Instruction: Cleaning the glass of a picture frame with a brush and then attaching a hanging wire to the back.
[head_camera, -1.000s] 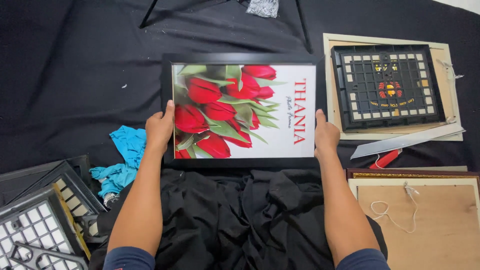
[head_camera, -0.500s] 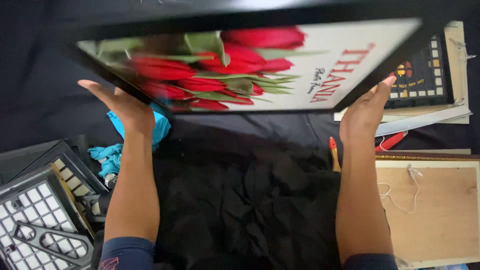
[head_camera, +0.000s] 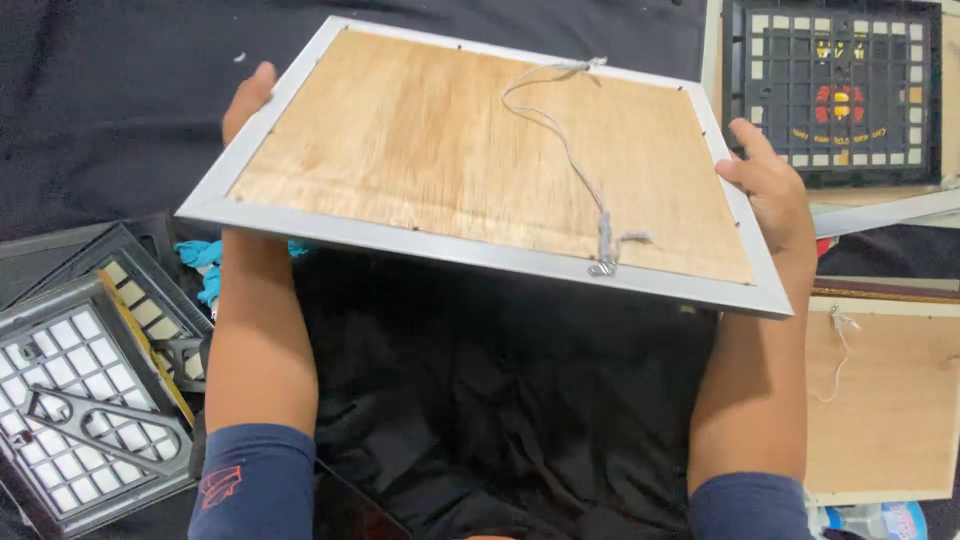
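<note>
Above a rumpled black cloth (head_camera: 480, 400), a rectangular picture frame (head_camera: 470, 150) is held back-side up and tilted — its pale plywood backing is edged in smooth silver and crossed by a grey hanging cord (head_camera: 570, 150). The left hand (head_camera: 245, 100) is clasped on the frame's left edge, the right hand (head_camera: 765, 190) on its right. Gridded black frames (head_camera: 85, 390) lie alongside.

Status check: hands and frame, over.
Left hand and right hand grip picture frame by opposite edges. Wooden back up, hanging cord showing. Nothing blocking.
</note>
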